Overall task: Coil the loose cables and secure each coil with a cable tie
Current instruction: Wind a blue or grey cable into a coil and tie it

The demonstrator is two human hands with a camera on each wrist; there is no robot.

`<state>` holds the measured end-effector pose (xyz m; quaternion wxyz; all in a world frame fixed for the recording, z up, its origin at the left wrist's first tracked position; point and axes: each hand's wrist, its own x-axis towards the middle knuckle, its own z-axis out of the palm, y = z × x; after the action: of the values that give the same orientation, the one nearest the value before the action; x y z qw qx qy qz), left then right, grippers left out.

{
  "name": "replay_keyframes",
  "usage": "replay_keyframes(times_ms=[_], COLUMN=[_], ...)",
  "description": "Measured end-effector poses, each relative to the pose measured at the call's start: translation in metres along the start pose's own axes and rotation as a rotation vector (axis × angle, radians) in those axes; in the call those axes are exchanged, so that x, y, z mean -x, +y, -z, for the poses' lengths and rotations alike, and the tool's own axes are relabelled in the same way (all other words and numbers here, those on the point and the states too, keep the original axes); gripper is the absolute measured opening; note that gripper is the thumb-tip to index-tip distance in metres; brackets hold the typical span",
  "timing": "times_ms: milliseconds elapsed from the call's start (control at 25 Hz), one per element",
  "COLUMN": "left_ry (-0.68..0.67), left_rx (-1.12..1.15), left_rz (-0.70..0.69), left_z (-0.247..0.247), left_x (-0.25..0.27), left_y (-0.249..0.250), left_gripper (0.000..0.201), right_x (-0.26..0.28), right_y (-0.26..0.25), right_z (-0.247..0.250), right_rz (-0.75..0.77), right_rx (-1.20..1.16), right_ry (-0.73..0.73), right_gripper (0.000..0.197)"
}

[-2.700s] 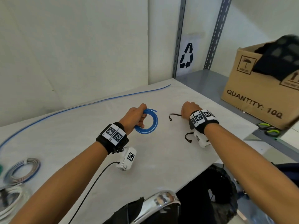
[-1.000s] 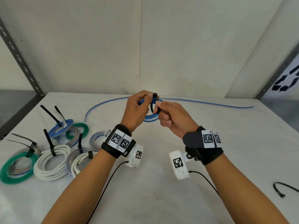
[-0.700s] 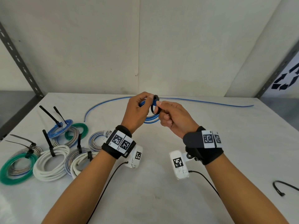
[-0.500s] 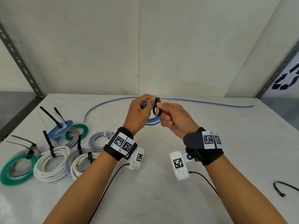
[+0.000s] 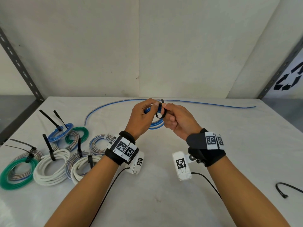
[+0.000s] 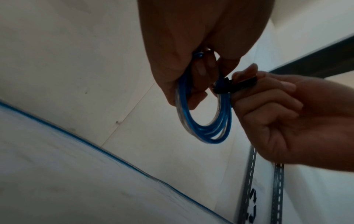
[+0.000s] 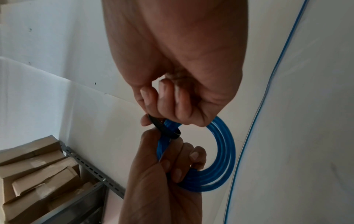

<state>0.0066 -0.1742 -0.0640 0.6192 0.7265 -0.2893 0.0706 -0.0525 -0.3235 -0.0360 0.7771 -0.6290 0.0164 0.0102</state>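
Note:
A small blue cable coil (image 5: 155, 126) is held just above the white table (image 5: 164, 202), gripped by my left hand (image 5: 152, 106). A black cable tie (image 5: 161, 114) is looped round the coil's strands. My right hand (image 5: 166, 107) pinches the tie between thumb and forefinger, close to my left fingertips. In the left wrist view the tie (image 6: 229, 87) wraps the coil (image 6: 203, 133) at its top right. The right wrist view shows the tie (image 7: 164, 127) crossing the coil (image 7: 224, 159). A loose blue cable (image 5: 205, 104) lies along the table's back.
Several tied coils (image 5: 49, 161) in white, green, blue and grey lie at the table's left. A spare black tie (image 5: 288, 187) lies near the right edge. Grey shelf uprights (image 5: 19, 63) stand at both sides, and cardboard boxes (image 7: 34, 174) sit on a side shelf.
My right hand came from the ties at the table's right to the coil and now holds a tie looped round it. Over the last second both hands barely moved.

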Motion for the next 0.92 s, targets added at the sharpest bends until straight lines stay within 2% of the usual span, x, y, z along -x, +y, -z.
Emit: replay_keyframes(times_ms=[160,360,600,720,800,920], left_ry=[0.045,0.038,0.036,0.005,-0.010,0.003], left_rx=[0.092,0.081,-0.019,-0.094,-0.102,-0.063], left_rz=[0.055,0.053,-0.022,-0.076,-0.077,-0.004], left_z=[-0.0003,-0.0020,-0.0002,-0.0056,-0.0066,-0.0043], left_x=[-0.0017,-0.0001,-0.0028,0.0021,0.0025,-0.0016], left_y=[0.0017,0.0041,-0.0001,0.0023,0.0025,0.0013], left_gripper=[0.027,0.028,0.026,0.026,0.025,0.025], right_x=[0.0030,0.0012,0.0011,0.0014,0.0021,-0.0016], right_y=[0.0011,0.0065,0.0050,0.0039,0.0027,0.0044], right_z=[0.0038,0.0018,0.0016,0.0048,0.0049,0.0030], right_rz=[-0.012,0.006,-0.004,0.005,0.036,0.189], right_rx=[0.024,0.104,0.022,0.002,0.084,0.346], right_ry=[-0.033,-0.062,-0.049,-0.004,0.050,0.321], right_gripper=[0.034,0.035,0.035,0.035,0.034,0.029])
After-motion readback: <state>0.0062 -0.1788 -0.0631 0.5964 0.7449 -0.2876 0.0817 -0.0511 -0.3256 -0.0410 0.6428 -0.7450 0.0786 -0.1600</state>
